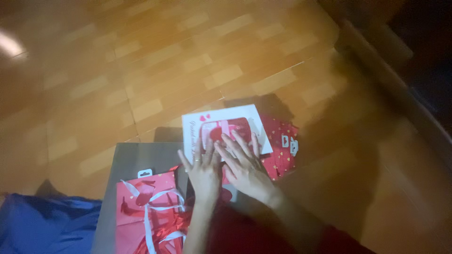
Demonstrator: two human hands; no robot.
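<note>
My left hand point(203, 173) and my right hand point(245, 167) lie flat side by side, fingers spread, pressing on a white card or flat package point(226, 123) with a red picture and small hearts. The package rests on a grey surface point(136, 160) and partly over a red sheet with small heart prints point(281, 146). Neither hand grips anything. The picture is blurred, so finer details are unclear.
A red gift bag with white ribbon and shiny red strips point(148, 211) lies at my lower left. Blue cloth point(44, 226) sits in the bottom-left corner. Wooden parquet floor point(188, 61) spreads beyond. A dark furniture edge point(395, 89) runs along the right.
</note>
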